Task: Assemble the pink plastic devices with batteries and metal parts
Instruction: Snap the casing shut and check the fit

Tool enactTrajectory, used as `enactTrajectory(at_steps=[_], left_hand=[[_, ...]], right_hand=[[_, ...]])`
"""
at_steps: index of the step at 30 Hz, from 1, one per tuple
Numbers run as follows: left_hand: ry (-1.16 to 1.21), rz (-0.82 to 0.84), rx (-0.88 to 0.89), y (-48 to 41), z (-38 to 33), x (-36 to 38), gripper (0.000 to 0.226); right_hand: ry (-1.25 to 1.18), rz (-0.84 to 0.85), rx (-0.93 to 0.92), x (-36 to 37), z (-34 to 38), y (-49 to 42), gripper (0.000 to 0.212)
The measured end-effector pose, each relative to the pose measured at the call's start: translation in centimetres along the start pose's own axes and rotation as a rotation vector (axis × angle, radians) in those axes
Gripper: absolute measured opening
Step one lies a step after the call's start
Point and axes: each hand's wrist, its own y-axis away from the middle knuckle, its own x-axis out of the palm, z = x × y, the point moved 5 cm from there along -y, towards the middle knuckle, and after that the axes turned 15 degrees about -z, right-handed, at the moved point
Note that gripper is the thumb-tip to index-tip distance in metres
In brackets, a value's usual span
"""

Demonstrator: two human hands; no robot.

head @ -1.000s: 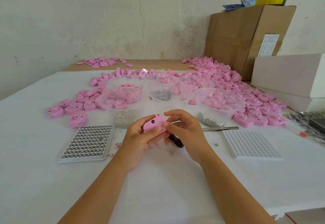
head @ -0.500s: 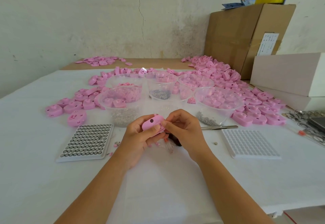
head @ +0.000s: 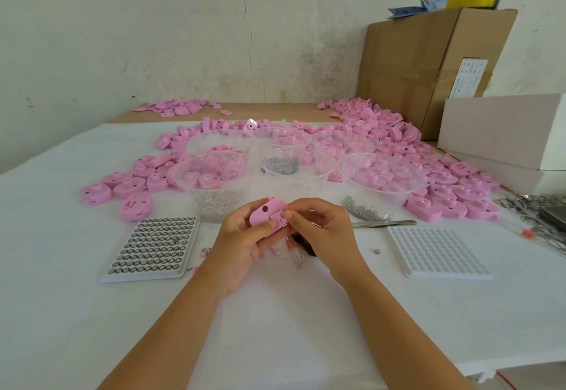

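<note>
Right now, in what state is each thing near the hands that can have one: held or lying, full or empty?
pink device, held above the table by both hands.
left hand, fingers curled round the device.
right hand, pinches the device's edge.
battery tray, flat, pockets filled with button cells.
white tray, flat, pockets look empty.
tweezers, lying on the table, untouched.

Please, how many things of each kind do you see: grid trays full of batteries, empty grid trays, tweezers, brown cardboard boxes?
Grid tray full of batteries: 1
Empty grid tray: 1
Tweezers: 1
Brown cardboard box: 1
Total: 4
</note>
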Motion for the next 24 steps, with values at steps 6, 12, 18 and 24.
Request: enactTrajectory(at_steps=[6, 12, 18, 24], left_hand=[[-0.026, 0.022, -0.002, -0.06, 0.24, 0.04, 0.045], [-0.125, 0.014, 0.045, 0.06, 0.44, -0.09, 0.055], [-0.240, -0.006, 0.079, -0.05, 0.68, -0.29, 0.056], [-0.233, -0.002, 0.072, -0.11, 0.75, -0.31, 0.058]], right_hand=[[0.042, -0.030, 0.020, 0.01, -0.07, -0.02, 0.010], [0.204, -0.036, -0.073, -0.14, 0.03, -0.13, 0.016], [0.286, -0.027, -0.148, -0.09, 0.25, -0.19, 0.031], [0.272, -0.008, -0.134, 0.13, 0.06, -0.09, 0.026]])
